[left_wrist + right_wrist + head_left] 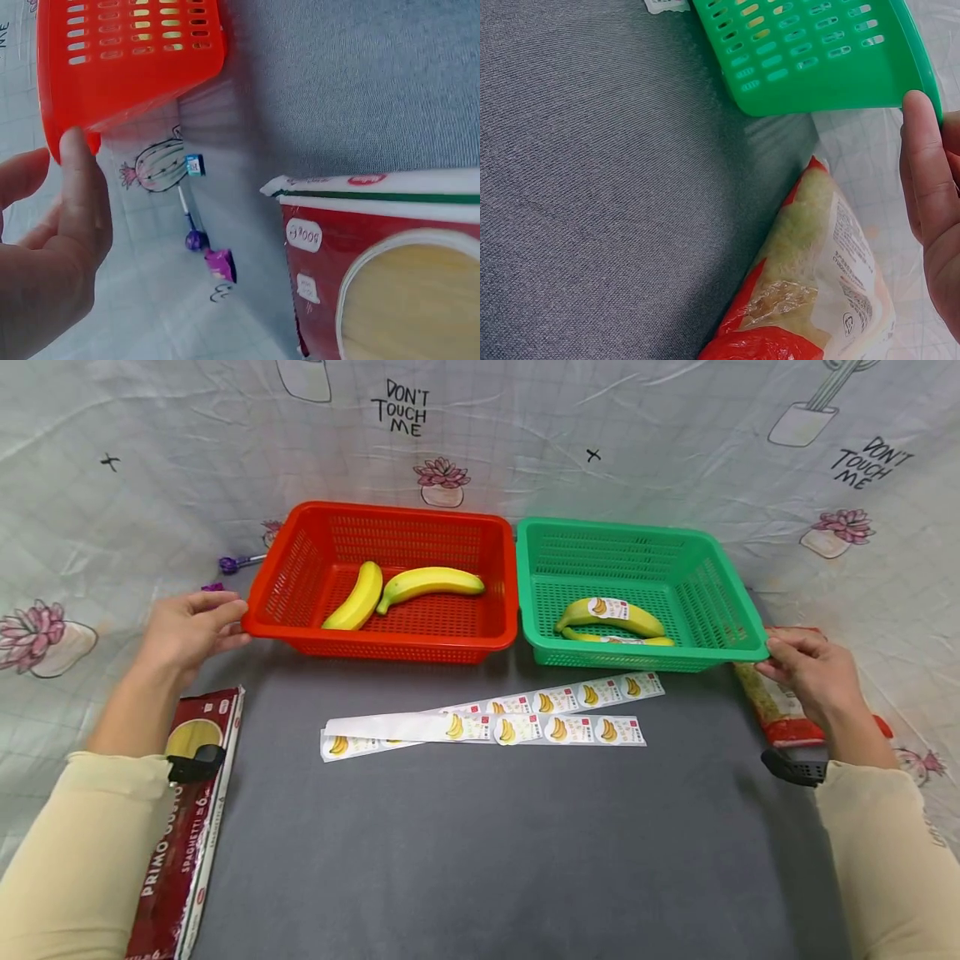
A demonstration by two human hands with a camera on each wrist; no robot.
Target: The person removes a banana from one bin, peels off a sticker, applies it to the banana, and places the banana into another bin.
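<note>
The red basket [390, 581] sits at about 11 o'clock on the grey tabletop [487, 852], touching or just beside the green basket [637, 589] at 1 o'clock. The left hand [187, 631] is at the red basket's outer near corner, at 9 o'clock from it; the fingers [225, 610] are loosely spread and only lightly bent, their tips touching the rim, and the left wrist view shows the thumb [82, 187] against that corner. The right hand [806, 672] is at the green basket's near right corner, at 3 o'clock from it, its fingers [780, 647] close together and bent at the rim's edge; the right wrist view shows the thumb [922, 150] touching the corner. Whether either hand truly clasps the rim cannot be told.

Two plain bananas [405, 589] lie in the red basket. Two bananas with stickers [611, 618] lie in the green one.

Just in front of the baskets, at the tabletop's centre, lie two overlapping sticker strips [510, 718] printed with banana labels. At 8 o'clock, under the left forearm, lies a dark red spaghetti packet [187, 827]. At 3 o'clock, beneath the right hand, lies a red-ended clear pasta bag [772, 710]. A purple item [236, 562] lies on the patterned cloth [90, 510] at 10 o'clock.
</note>
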